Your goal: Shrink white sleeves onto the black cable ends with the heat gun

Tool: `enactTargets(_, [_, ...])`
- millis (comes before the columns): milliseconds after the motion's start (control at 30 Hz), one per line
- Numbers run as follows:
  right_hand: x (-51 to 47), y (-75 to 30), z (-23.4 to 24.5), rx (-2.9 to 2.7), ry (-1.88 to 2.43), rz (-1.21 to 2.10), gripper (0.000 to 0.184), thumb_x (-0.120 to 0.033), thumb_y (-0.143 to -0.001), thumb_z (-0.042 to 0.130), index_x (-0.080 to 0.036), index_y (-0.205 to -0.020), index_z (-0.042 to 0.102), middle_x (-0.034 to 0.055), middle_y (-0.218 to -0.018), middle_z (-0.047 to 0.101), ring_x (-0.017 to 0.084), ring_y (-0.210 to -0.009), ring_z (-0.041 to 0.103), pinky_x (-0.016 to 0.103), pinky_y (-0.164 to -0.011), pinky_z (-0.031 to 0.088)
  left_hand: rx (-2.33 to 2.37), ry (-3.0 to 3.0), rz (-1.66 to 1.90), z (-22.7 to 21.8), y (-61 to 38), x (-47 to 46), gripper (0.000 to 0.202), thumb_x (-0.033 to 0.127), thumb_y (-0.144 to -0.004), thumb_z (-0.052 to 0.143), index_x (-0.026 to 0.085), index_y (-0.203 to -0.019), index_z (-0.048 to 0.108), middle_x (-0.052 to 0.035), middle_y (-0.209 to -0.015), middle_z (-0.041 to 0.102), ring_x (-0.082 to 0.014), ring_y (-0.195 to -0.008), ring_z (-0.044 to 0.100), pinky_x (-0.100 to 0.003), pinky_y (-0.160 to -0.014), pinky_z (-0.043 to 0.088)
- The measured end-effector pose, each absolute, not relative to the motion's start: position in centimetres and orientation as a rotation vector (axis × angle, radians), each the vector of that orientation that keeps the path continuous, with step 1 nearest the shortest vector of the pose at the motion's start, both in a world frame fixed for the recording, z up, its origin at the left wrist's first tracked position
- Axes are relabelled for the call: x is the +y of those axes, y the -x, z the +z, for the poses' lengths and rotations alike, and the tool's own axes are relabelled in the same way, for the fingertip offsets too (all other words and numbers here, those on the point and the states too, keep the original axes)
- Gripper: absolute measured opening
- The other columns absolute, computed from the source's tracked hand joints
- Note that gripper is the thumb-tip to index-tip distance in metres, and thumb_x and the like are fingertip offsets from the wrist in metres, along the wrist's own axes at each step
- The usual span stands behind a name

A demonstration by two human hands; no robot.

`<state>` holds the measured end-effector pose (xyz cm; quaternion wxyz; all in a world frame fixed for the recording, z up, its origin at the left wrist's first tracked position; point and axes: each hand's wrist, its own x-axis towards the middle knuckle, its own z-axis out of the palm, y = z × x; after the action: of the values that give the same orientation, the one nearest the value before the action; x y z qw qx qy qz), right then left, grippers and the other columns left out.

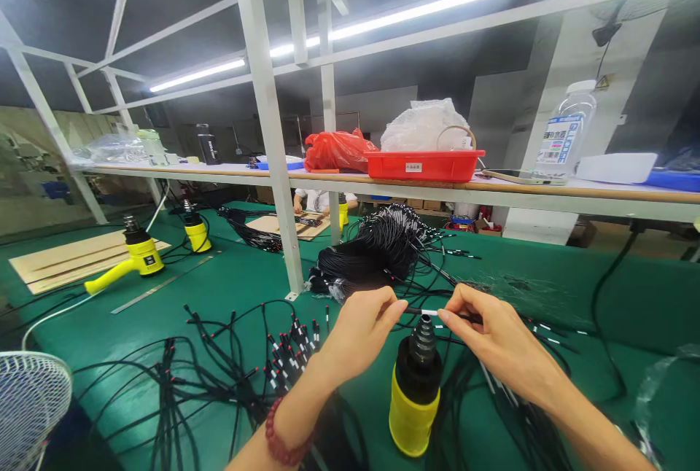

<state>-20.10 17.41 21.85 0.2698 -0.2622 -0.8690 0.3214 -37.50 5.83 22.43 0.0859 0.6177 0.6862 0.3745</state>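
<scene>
Pinching cable [429, 312], heat gun [414, 405] beneath, black bundle [355, 262] beyond

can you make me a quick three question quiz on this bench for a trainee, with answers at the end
1. True or false: only the right hand holds the cable.

2. In this view, which thing stands just below the stretch of cable between the hands?
a) a clear bottle
b) a yellow and black heat gun
c) a fan

3. Fill in the blank: the labelled tray on the shelf is ____ in colour.

Key:
1. False; the left hand pinches it too.
2. b
3. red
</scene>
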Motion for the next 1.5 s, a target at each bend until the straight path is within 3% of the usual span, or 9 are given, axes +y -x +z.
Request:
enactTargets(433, [17.2, 19.3, 23.3, -2.472, 0.628, 0.745, 0.04, -0.045, -0.094, 0.041, -0.019, -0.071, 0.06, 0.0002, -0.065, 0.053, 0.014, -0.061, 0.042, 0.025, -0.054, 0.033, 1.92, -1.774, 1.228, 22.9, 37.7, 5.6, 0.031, 0.04, -0.095, 0.042, 0.017, -0.08, 0.057, 0.0019, -0.07, 0.057, -0.0126, -0.066, 0.049, -0.023, -0.059, 0.035])
enactTargets(633, [17.4, 19.4, 23.2, -2.463, 0.613, 0.785, 0.036, -0.043, -0.093, 0.043, -0.019, -0.074, 0.061, 0.0001, -0.069, 0.056, 0.015, -0.064, 0.046, 0.025, -0.058, 0.036, 1.926, -1.796, 1.151, 22.4, 37.9, 6.0, 0.045, 0.044, -0.097, 0.034, 0.017, -0.07, 0.059, 0.001, -0.065, 0.056, -0.0127, -0.063, 0.051, -0.023, -0.06, 0.037])
enactTargets(833, [17.7, 19.4, 23.0, -2.47, 0.634, 0.779, 0.03, -0.041, -0.091, 0.048, -0.02, -0.074, 0.062, 0.0001, -0.07, 0.062, 0.016, -0.066, 0.054, 0.026, -0.061, 0.039, 1.882, -1.776, 1.195, 22.5, 37.7, 5.9, 0.028, 0.035, -0.093, 0.044, 0.017, -0.076, 0.057, 0.0022, -0.069, 0.055, -0.0125, -0.065, 0.048, -0.023, -0.061, 0.035])
enactTargets(967, [17.8, 19.3, 23.0, -2.46, 0.627, 0.829, 0.028, -0.041, -0.09, 0.049, -0.02, -0.083, 0.068, 0.0024, -0.082, 0.07, 0.019, -0.075, 0.061, 0.028, -0.067, 0.043, 1.891, -1.759, 1.201, 22.8, 37.6, 5.7, 0.023, 0.033, -0.091, 0.046, 0.017, -0.077, 0.056, 0.0026, -0.068, 0.053, -0.0126, -0.065, 0.045, -0.023, -0.059, 0.033])
enactTargets(1200, [17.8, 19.1, 23.2, -2.488, 0.633, 0.715, 0.03, -0.04, -0.093, 0.047, -0.021, -0.082, 0.068, 0.0013, -0.08, 0.069, 0.018, -0.072, 0.06, 0.028, -0.064, 0.041, 1.847, -1.707, 1.242, 22.5, 37.8, 5.8, 0.039, 0.042, -0.095, 0.038, 0.017, -0.074, 0.058, 0.002, -0.066, 0.055, -0.0123, -0.063, 0.049, -0.023, -0.059, 0.035])
enactTargets(1500, [18.0, 19.3, 23.1, -2.476, 0.653, 0.723, 0.025, -0.037, -0.09, 0.05, -0.022, -0.081, 0.067, -0.0004, -0.078, 0.068, 0.016, -0.07, 0.058, 0.027, -0.064, 0.04, 1.828, -1.683, 1.293, 22.2, 37.7, 6.2, 0.027, 0.036, -0.092, 0.048, 0.016, -0.078, 0.061, 0.0013, -0.068, 0.058, -0.0126, -0.066, 0.052, -0.023, -0.061, 0.038])
